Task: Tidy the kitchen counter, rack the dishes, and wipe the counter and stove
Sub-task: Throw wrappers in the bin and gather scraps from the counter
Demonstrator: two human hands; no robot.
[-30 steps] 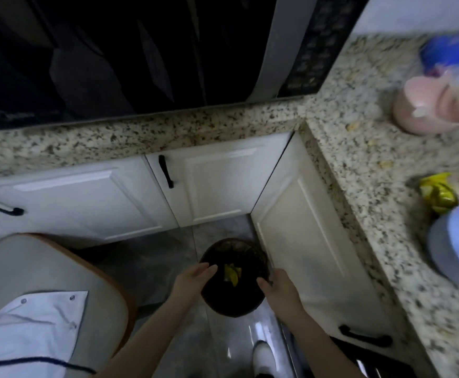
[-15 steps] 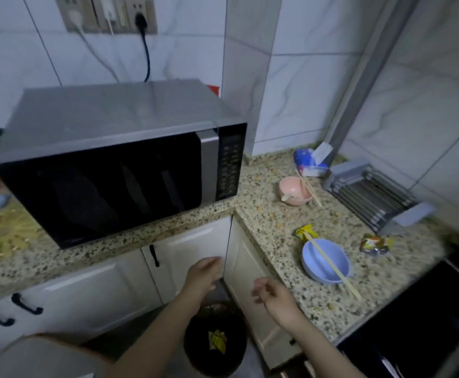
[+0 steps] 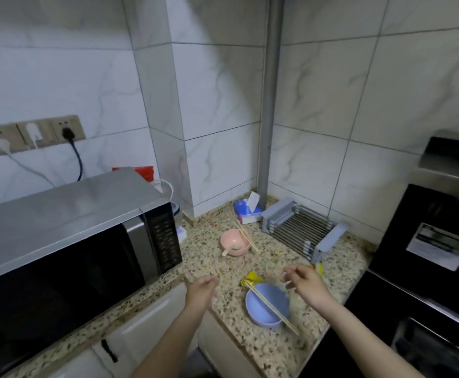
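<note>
The blue bowl [image 3: 267,305] sits on the speckled stone surface [image 3: 274,347] near its front edge, with a pair of chopsticks [image 3: 273,306] laid slantwise across its rim. Touching the bowl's far side is a crumpled yellow wrapper [image 3: 251,276]. The right hand [image 3: 306,283] hovers just beyond the bowl's far right rim, fingers [image 3: 289,278] loosely spread and grasping nothing (they look apart from the rim, though blur makes this hard to judge). The left hand [image 3: 201,291] hangs to the left of the bowl, over the surface's edge, fingers relaxed and likewise holding nothing.

Farther back from the bowl stands a pink bowl [image 3: 235,242] with a pale spoon [image 3: 229,249] in it and a second pair of chopsticks [image 3: 246,237] resting on its right rim. Behind that, toward the corner, lies a blue tissue pack [image 3: 246,212]. To the bowl's far right is a folded dish rack [image 3: 303,231] of metal rods with grey ends, and a small orange-yellow scrap [image 3: 318,267] shows past the right hand. Left of the bowl a microwave [image 3: 70,241] fills the surface; right of it is the dark stove [image 3: 427,290].
</note>
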